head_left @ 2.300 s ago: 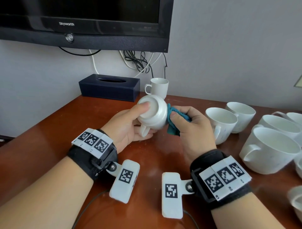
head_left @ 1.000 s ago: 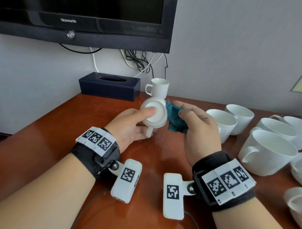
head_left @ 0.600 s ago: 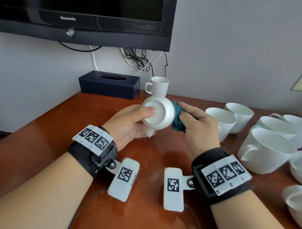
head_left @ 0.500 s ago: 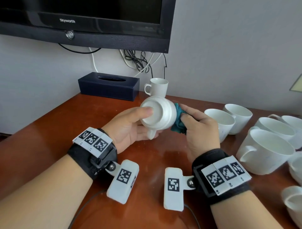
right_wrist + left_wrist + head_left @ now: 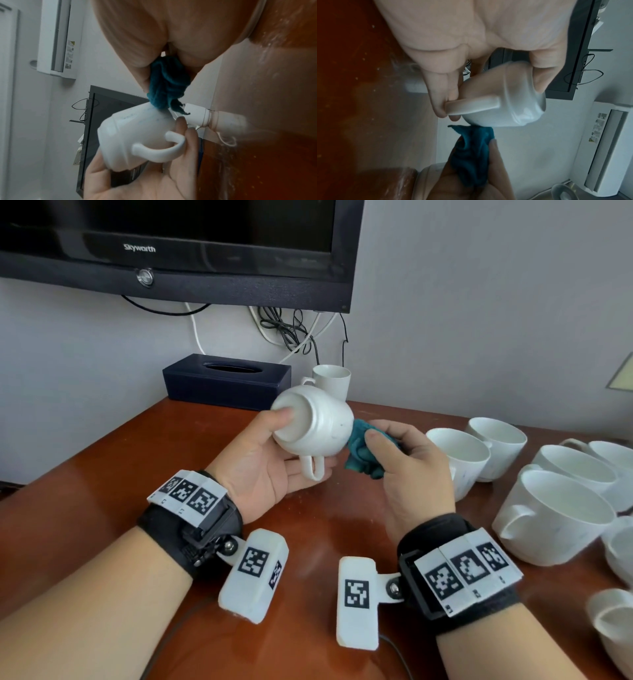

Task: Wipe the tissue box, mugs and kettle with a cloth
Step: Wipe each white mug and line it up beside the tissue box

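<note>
White mug (image 5: 313,428) held above the table (image 5: 102,474), tipped sideways, base toward the camera, handle down, which exposes its wall. Left hand (image 5: 267,467) grips it, thumb on base. Right hand (image 5: 407,470) clutches bunched teal cloth (image 5: 359,448) against the mug's side. Tissue box (image 5: 226,381) sits by the wall, other mugs (image 5: 555,518) at right.

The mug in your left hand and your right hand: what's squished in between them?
The teal cloth, bunched in the right hand against the mug; head view shows it.

White mug (image 5: 313,422); teal cloth (image 5: 359,451); navy tissue box (image 5: 226,381); reddish-brown table (image 5: 102,474).
</note>
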Tool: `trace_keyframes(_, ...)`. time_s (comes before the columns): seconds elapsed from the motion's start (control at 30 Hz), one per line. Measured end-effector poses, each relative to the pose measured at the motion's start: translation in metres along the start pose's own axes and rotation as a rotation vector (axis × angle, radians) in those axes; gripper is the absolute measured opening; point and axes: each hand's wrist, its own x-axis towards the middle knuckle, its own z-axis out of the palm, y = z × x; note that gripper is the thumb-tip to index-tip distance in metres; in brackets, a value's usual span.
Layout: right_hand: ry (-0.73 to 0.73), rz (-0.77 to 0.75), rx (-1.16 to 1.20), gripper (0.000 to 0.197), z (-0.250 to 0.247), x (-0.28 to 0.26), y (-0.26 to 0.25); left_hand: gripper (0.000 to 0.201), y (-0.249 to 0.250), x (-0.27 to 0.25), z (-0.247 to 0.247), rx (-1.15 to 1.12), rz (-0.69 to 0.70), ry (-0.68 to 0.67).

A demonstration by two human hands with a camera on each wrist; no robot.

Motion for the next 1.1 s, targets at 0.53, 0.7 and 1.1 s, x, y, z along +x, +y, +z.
trace_keyframes(0.53,-0.218,-0.187,-0.080,0.021,0.010,-0.007,0.003,0.061,-0.003,0.003,0.002,0.183,-0.002,0.090)
trace_keyframes(0.7,-0.159,-0.119,-0.056,0.020,0.006,-0.006,0.005,0.064,-0.002,0.000,0.002,0.149,-0.031,0.040)
trace_keyframes(1.1,0.015,0.060,0.054,0.018,0.000,0.001,0.009,0.106,-0.003,0.000,-0.001,0.004,-0.056,-0.122)
